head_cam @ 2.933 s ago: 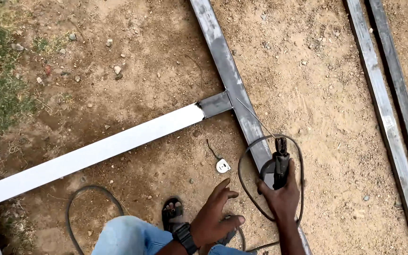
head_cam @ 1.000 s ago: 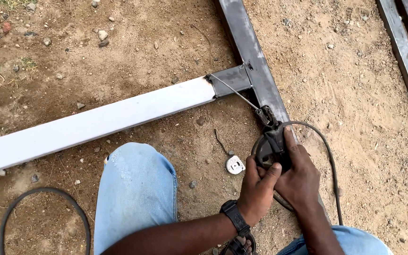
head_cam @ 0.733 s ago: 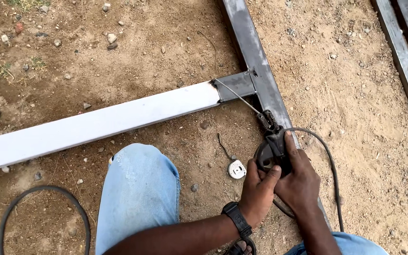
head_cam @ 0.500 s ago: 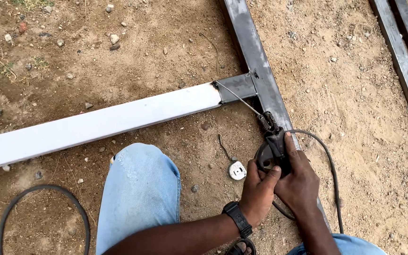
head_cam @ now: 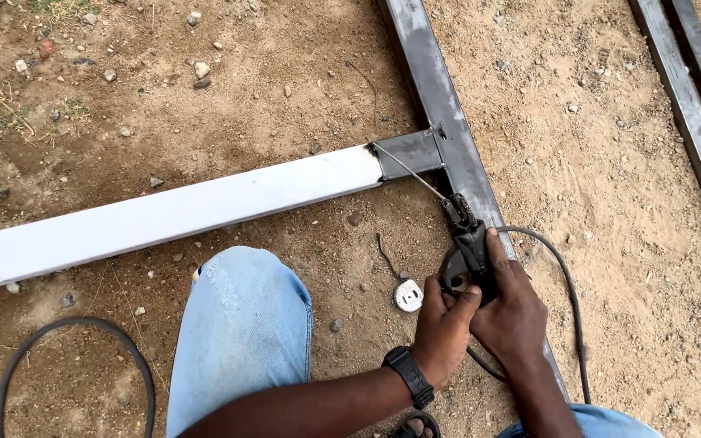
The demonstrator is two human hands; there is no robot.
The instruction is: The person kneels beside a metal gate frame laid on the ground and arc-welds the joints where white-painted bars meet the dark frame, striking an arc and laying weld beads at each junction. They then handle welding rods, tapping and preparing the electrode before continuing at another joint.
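The right hand (head_cam: 514, 312) is wrapped tight around the black handle of a welding electrode holder (head_cam: 468, 258), fingers curled over its top. The left hand (head_cam: 441, 331) comes in from the lower left and closes on the same handle from the side, its fingertips pressed against the holder just beside the right hand's fingers; a black wristwatch (head_cam: 408, 375) sits on that wrist. Both hands are clamped on the tool.

From the holder's clamp a thin grey welding rod (head_cam: 409, 170) slants up and to the left, its far tip touching the corner where a white-painted rectangular steel tube (head_cam: 164, 219) meets a bare grey steel tube (head_cam: 440, 105) at a right angle. The joint end of the white tube is bare, dark metal. A black cable (head_cam: 565, 284) loops out from the holder to the right and runs down past the right wrist.

On the sandy, pebbled ground (head_cam: 245, 97), just left of the hands, lies a small round white tape measure (head_cam: 407, 295). A knee in light blue jeans (head_cam: 241, 324) is bent below the white tube. Another black cable (head_cam: 75, 357) arcs at lower left, and two more grey steel bars (head_cam: 695, 122) lie well apart at upper right.
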